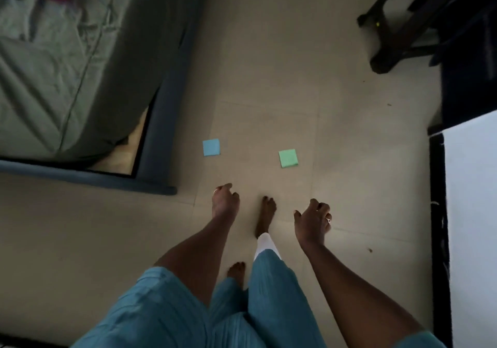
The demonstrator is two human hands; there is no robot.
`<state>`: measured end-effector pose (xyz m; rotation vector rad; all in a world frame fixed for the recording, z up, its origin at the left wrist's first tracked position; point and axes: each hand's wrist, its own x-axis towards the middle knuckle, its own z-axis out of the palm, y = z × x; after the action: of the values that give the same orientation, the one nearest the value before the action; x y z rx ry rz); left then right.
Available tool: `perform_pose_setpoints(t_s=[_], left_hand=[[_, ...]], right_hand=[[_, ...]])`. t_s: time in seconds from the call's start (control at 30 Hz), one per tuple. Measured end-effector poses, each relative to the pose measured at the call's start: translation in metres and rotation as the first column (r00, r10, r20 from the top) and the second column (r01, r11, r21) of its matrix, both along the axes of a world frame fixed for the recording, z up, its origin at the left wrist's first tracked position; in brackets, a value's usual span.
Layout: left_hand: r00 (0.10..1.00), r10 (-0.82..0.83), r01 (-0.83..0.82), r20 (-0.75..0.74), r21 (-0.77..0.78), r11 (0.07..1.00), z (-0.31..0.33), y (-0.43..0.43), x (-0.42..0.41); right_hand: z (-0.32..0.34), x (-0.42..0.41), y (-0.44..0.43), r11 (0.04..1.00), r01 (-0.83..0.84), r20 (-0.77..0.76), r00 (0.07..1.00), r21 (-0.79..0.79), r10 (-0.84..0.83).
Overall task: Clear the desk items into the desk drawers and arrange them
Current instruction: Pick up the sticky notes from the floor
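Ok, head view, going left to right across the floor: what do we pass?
bed → blue note → green note → white panel. Hands and feet are left out because they overlap the notes' columns.

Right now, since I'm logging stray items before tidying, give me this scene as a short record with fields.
surface: tiled floor
stray items: blue sticky note, green sticky note; both flat on the floor, apart
left hand: loosely curled, holds nothing
right hand: loosely curled, holds nothing
position: both notes lie ahead of the bare feet
surroundings: bed at left, dark chair at upper right
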<state>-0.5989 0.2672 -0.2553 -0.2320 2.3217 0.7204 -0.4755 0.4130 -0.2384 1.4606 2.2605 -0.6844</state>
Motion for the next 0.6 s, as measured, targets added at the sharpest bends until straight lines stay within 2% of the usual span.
perform_pose_setpoints(t_s=[0.23,0.47,0.53,0.57,0.6], left_hand=[[0.994,0.082,-0.074,0.072,-0.103,0.992,-0.074,0.014,-0.07],[0.991,0.061,-0.033,0.122,-0.218,0.975,-0.192,-0.001,-0.11],[0.994,0.015,0.008,0.106,-0.207,0.978,-0.232,-0.004,-0.127],[1.0,-0.013,0.018,0.022,-0.225,0.974,-0.26,-0.009,-0.139],[0.995,0.028,-0.049,-0.094,-0.231,0.972,-0.282,-0.013,-0.16]], right_hand=[[-0.064,-0.093,0.07,0.996,-0.074,0.047,0.996,-0.047,0.076],[-0.179,-0.137,0.106,0.976,-0.123,0.099,0.985,-0.178,0.142],[-0.218,-0.145,0.112,0.974,-0.092,0.104,0.988,-0.209,0.116],[-0.238,-0.149,0.115,0.975,-0.064,0.109,0.99,-0.213,0.089],[-0.261,-0.154,0.118,0.976,-0.038,0.112,0.992,-0.216,0.064]])
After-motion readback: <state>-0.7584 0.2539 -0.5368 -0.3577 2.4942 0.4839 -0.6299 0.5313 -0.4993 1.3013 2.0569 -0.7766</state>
